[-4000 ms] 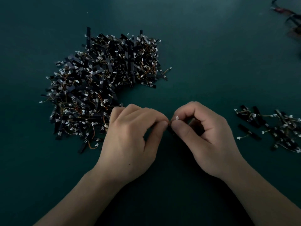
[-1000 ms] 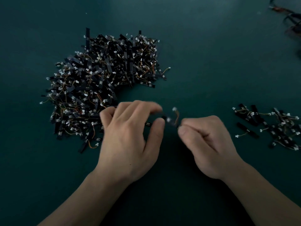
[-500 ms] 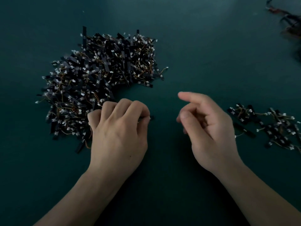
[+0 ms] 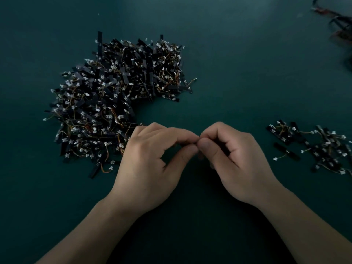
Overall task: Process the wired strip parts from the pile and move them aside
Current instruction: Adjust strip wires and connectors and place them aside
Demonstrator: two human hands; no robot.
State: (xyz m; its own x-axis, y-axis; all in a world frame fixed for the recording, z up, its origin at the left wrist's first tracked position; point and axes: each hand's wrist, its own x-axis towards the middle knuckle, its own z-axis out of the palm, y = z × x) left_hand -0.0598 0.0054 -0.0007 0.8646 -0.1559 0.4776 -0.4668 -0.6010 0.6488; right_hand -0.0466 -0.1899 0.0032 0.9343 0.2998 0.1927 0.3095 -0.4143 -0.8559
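Closest to me, the left hand [image 4: 152, 164] and right hand [image 4: 234, 161] are meeting fingertip to fingertip, both pinching a strip part [image 4: 188, 144] that is showing only as a dark sliver. The pile [image 4: 118, 103] is lying just beyond the left knuckles, with the set-aside parts [image 4: 314, 147] off to the right. Blurred wires [image 4: 341, 21] are trailing off the table [image 4: 247, 73] at its far corner. Half a second ago the hands were apart.

Dark teal table surface [image 4: 247, 54]

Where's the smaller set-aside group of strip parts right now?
In the head view, the set-aside group lies at far right, just right of the right hand and clear of it.
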